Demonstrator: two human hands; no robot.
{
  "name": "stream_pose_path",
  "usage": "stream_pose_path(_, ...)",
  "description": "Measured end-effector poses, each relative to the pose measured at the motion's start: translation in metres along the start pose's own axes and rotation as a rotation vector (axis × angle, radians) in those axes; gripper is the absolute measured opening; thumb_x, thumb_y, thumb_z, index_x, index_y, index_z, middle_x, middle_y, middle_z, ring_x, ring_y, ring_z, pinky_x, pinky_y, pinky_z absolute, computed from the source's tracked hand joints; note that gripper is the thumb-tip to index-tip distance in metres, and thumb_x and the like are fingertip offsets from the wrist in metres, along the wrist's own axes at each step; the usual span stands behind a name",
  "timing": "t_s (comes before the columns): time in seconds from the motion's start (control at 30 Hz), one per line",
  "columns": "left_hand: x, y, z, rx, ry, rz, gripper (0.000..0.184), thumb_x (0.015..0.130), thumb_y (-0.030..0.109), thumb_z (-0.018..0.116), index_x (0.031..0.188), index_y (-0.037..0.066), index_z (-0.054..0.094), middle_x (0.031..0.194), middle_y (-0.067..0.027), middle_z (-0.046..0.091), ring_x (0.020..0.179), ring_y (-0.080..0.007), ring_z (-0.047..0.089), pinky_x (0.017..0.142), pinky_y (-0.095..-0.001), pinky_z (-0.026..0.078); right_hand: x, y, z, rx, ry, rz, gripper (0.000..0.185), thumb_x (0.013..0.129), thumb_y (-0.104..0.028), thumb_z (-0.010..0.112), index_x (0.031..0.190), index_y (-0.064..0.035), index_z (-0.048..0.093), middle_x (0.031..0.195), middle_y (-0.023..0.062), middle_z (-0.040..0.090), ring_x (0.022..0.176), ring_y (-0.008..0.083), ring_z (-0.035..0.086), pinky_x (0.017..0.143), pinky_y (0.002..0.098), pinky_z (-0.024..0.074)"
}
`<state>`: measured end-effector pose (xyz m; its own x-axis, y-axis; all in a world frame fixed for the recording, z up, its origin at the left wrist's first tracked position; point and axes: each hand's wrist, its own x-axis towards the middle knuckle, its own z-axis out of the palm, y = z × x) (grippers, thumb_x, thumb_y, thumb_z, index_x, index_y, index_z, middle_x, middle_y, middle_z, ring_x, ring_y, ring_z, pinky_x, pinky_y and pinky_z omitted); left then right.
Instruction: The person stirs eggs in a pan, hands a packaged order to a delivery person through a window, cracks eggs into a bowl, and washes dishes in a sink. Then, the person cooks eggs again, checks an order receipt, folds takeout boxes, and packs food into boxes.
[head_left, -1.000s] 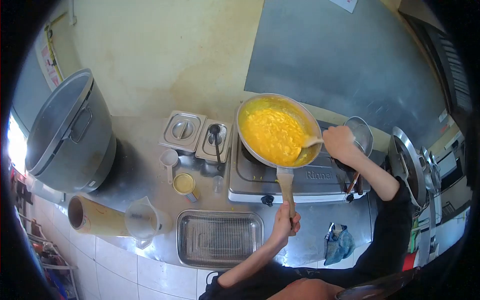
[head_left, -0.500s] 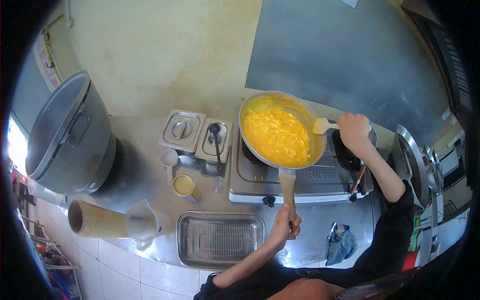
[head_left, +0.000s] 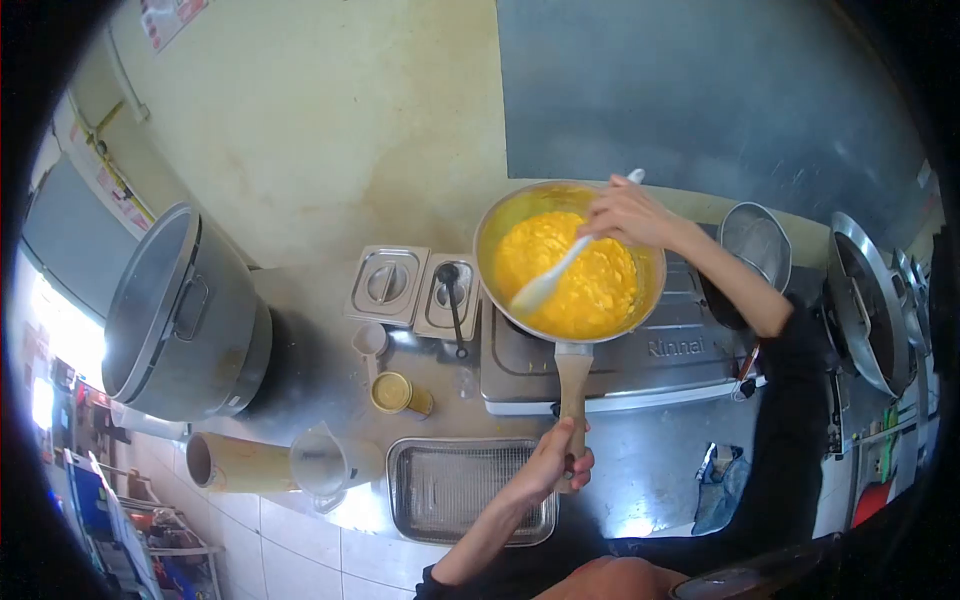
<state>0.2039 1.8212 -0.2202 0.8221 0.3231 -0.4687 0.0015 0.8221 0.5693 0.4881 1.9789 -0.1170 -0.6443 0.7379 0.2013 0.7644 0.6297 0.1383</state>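
My left hand (head_left: 552, 457) is wrapped round the wooden handle (head_left: 572, 385) of a frying pan (head_left: 483, 250), which sits over the left side of a Rinnai gas stove (head_left: 640, 372). Soft yellow scrambled egg (head_left: 605, 275) covers the pan's bottom. My right hand (head_left: 625, 212) grips a white spatula (head_left: 566, 263) from above, fingers closed on its shaft. The spatula's blade rests in the egg at the pan's lower left.
Two lidded steel containers (head_left: 388, 283) stand left of the stove, a black spoon on one. Nearby are an open can (head_left: 400, 394), a plastic jug (head_left: 322, 462), a wire-rack tray (head_left: 470, 447) and a large pot (head_left: 190, 330). A strainer (head_left: 756, 240) and blue cloth (head_left: 722, 490) lie right.
My right hand has moved left over the pan, sweeping the spatula from the right rim into the egg at lower left. My left hand keeps hold of the handle. The view has shifted slightly.
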Motion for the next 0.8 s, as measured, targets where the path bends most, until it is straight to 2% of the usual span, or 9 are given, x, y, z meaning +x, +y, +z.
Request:
stream_pose_path(0.07, -0.002, 0.004, 0.008, 0.008, -0.019, 0.020, 0.040, 0.091, 0.047, 0.019, 0.101, 0.011, 0.034, 0.056, -0.0005, 0.037, 0.044, -0.0117, 0.039, 0.042, -0.0246, 0.030, -0.023, -0.029, -0.038, -0.163, -0.095, -0.022, 0.022, 0.074, -0.015, 0.057, 0.093, -0.0218, 0.065, 0.067, -0.0013, 0.052, 0.069, 0.0138, 0.050, 0.069, 0.0281, 0.0332)
stream_pose_path(0.23, 0.003, -0.006, 0.015, -0.074, 0.031, 0.092, 0.041, 0.090, 0.049, 0.023, 0.101, 0.012, 0.037, 0.056, 0.0015, 0.035, 0.043, -0.0107, 0.034, 0.042, -0.0232, 0.028, -0.060, -0.095, -0.121, -0.325, -0.237, 0.286, 0.017, 0.073, -0.011, 0.055, 0.084, -0.0182, 0.066, 0.069, 0.0043, 0.056, 0.072, 0.0185, 0.059, 0.064, 0.0346, 0.0450)
stream_pose_path(0.3, 0.008, -0.016, 0.017, -0.101, 0.011, 0.121, 0.040, 0.091, 0.047, 0.022, 0.105, 0.011, 0.033, 0.057, 0.0003, 0.037, 0.044, -0.0116, 0.037, 0.043, -0.0248, 0.029, -0.057, -0.112, -0.133, -0.340, -0.811, 0.503, 0.016, 0.074, -0.017, 0.054, 0.089, -0.0184, 0.062, 0.077, 0.0047, 0.058, 0.070, 0.0226, 0.060, 0.059, 0.0359, 0.0473)
stream_pose_path(0.43, 0.013, -0.022, 0.017, -0.100, -0.022, 0.160, 0.041, 0.091, 0.047, 0.022, 0.105, 0.010, 0.033, 0.057, 0.0001, 0.037, 0.044, -0.0118, 0.039, 0.044, -0.0253, 0.031, -0.054, -0.134, -0.055, -0.214, -0.661, 0.450, 0.019, 0.073, -0.015, 0.053, 0.089, -0.0071, 0.060, 0.081, 0.0093, 0.059, 0.066, 0.0267, 0.062, 0.056, 0.0373, 0.0496)
stream_pose_path(0.5, 0.013, -0.020, 0.017, -0.082, -0.025, 0.164, 0.041, 0.091, 0.047, 0.022, 0.105, 0.010, 0.033, 0.056, -0.0001, 0.038, 0.044, -0.0120, 0.040, 0.044, -0.0254, 0.032, -0.040, -0.142, -0.020, -0.247, -0.224, 0.427, 0.009, 0.069, -0.010, 0.056, 0.067, -0.0032, 0.062, 0.064, 0.0113, 0.060, 0.066, 0.0246, 0.063, 0.053, 0.0357, 0.0500)
stream_pose_path(0.57, 0.012, -0.022, 0.016, -0.071, -0.017, 0.162, 0.041, 0.091, 0.047, 0.022, 0.105, 0.010, 0.033, 0.056, -0.0004, 0.038, 0.044, -0.0122, 0.040, 0.044, -0.0255, 0.032, -0.011, -0.138, -0.004, -0.224, -0.270, 0.467, 0.012, 0.073, -0.009, 0.050, 0.080, -0.0033, 0.058, 0.075, 0.0124, 0.059, 0.065, 0.0254, 0.061, 0.054, 0.0368, 0.0500)
stream_pose_path(0.7, 0.017, -0.028, 0.016, -0.051, 0.010, 0.230, 0.042, 0.091, 0.047, 0.022, 0.106, 0.010, 0.033, 0.055, 0.0000, 0.037, 0.043, -0.0121, 0.038, 0.042, -0.0252, 0.030, 0.029, -0.101, 0.033, -0.339, -0.169, 0.636, 0.012, 0.072, -0.011, 0.051, 0.070, -0.0053, 0.062, 0.072, 0.0124, 0.060, 0.066, 0.0245, 0.062, 0.055, 0.0362, 0.0496)
stream_pose_path(0.77, 0.017, -0.030, 0.020, -0.062, 0.031, 0.269, 0.044, 0.090, 0.049, 0.023, 0.106, 0.009, 0.034, 0.055, 0.0012, 0.036, 0.042, -0.0109, 0.036, 0.042, -0.0241, 0.027, 0.043, -0.079, 0.035, -0.326, -0.192, 0.881, 0.015, 0.074, -0.012, 0.051, 0.071, -0.0065, 0.064, 0.074, 0.0130, 0.062, 0.069, 0.0244, 0.062, 0.057, 0.0353, 0.0498)
stream_pose_path(0.8, 0.016, -0.029, 0.021, -0.080, 0.034, 0.258, 0.044, 0.090, 0.049, 0.023, 0.106, 0.009, 0.034, 0.055, 0.0012, 0.036, 0.042, -0.0109, 0.036, 0.042, -0.0241, 0.027, 0.042, -0.068, 0.030, -0.335, -0.212, 0.880, 0.021, 0.078, -0.019, 0.049, 0.075, -0.0054, 0.065, 0.075, 0.0129, 0.063, 0.068, 0.0237, 0.063, 0.055, 0.0364, 0.0500)
